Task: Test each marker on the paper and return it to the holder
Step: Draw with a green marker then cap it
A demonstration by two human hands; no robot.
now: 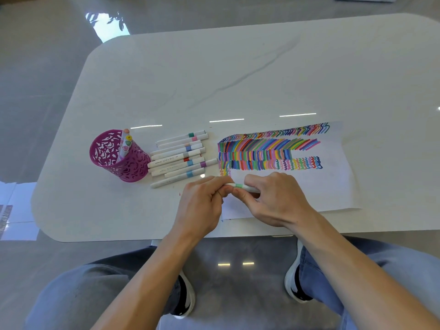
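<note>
Pale, marble-veined desk (238, 79) carries a paper (333, 186) covered in coloured test strokes. A purple cut-out holder (133, 167) stands at the left with standing markers (125, 144) inside, and loose markers (181, 156) lie in a row between holder and paper. Over the paper's near left corner, a green-banded marker (239, 186) is held level. The left hand (202, 203) has its grip pinching one end, and the right hand (278, 201) has its grip curled round the other.

Bright, even light. Beyond the fingers (240, 193), three white glare streaks cross the glossy table (238, 67); farther up-left, the floor (35, 79) mirrors a window. Table edges bow from wide-angle distortion.
</note>
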